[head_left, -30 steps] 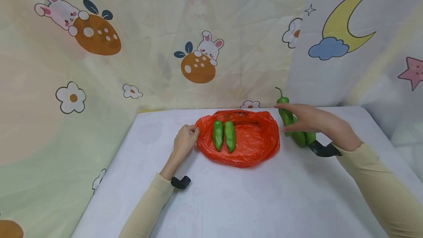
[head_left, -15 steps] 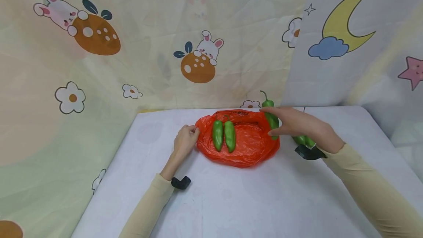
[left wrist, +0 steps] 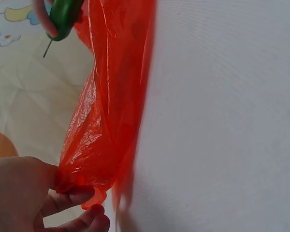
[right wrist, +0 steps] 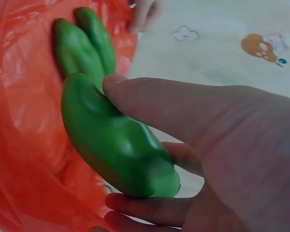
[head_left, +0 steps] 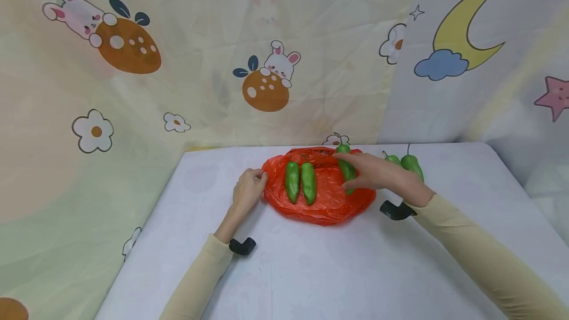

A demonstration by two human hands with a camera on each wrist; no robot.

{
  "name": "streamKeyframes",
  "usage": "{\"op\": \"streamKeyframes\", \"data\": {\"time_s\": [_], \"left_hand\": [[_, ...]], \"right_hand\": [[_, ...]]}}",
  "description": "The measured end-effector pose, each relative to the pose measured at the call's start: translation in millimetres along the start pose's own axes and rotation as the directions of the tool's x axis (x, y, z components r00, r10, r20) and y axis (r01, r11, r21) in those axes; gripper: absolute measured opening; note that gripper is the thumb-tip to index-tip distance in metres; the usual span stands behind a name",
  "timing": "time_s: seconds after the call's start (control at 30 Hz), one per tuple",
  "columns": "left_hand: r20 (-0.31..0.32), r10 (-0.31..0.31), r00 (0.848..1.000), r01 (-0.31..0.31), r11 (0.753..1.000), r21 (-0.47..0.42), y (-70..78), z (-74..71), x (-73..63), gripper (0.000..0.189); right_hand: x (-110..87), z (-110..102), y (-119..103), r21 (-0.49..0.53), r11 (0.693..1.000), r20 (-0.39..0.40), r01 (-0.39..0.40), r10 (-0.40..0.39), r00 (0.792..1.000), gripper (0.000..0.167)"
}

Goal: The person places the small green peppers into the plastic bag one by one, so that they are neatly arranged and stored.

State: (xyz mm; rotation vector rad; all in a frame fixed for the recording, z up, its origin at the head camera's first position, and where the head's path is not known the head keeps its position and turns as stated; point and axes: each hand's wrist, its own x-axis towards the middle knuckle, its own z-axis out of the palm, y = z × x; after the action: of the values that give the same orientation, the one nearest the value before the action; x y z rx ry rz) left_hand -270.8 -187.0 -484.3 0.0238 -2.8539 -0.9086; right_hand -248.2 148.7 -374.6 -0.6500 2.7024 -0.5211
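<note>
A red plastic bag (head_left: 331, 214) lies spread on the white table, with two green peppers (head_left: 292, 182) side by side on its left half. My left hand (head_left: 249, 189) pinches the bag's left edge between thumb and fingers; the left wrist view shows the film (left wrist: 84, 166) caught there. Over the right half of the bag, my right hand (head_left: 378, 172) holds another green pepper (right wrist: 121, 140) between thumb and fingers, its stem pointing away from me. In the right wrist view the held pepper overlaps the two lying ones (right wrist: 79, 50).
Two more green peppers (head_left: 411, 163) lie on the white table (head_left: 311, 270) right of the bag, partly hidden behind my right hand and wrist. A patterned cloth (head_left: 200, 63) with rabbits and flowers hangs behind the table's far edge.
My right hand has carried its pepper leftward from beside the other peppers on the right to over the red bag. The left hand stays at the bag's edge.
</note>
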Motion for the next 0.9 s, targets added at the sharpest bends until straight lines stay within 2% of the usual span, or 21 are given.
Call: {"op": "streamKeyframes", "data": {"time_s": [0.27,0.43,0.7,0.9], "left_hand": [[0.003,0.002,1.000,-0.002,1.000,0.003,0.1,0.7,0.2,0.030],[0.005,0.003,1.000,-0.003,1.000,0.004,0.0,0.7,-0.3,0.031],[0.000,0.006,1.000,-0.006,1.000,0.004,0.5,0.2,-0.2,0.030],[-0.001,0.002,1.000,-0.002,1.000,0.004,0.3,0.2,-1.1,0.030]], "right_hand": [[10.3,15.1,-1.7,0.006,1.000,0.006,-0.008,0.008,1.000,0.082],[13.7,17.6,-10.1,-0.034,0.999,-0.009,-0.033,0.033,0.999,0.082],[22.5,24.0,-22.1,-0.037,0.999,0.044,-0.037,0.038,0.998,0.083],[37.1,32.2,-21.1,-0.024,0.999,0.060,-0.046,0.048,0.997,0.082]]}}
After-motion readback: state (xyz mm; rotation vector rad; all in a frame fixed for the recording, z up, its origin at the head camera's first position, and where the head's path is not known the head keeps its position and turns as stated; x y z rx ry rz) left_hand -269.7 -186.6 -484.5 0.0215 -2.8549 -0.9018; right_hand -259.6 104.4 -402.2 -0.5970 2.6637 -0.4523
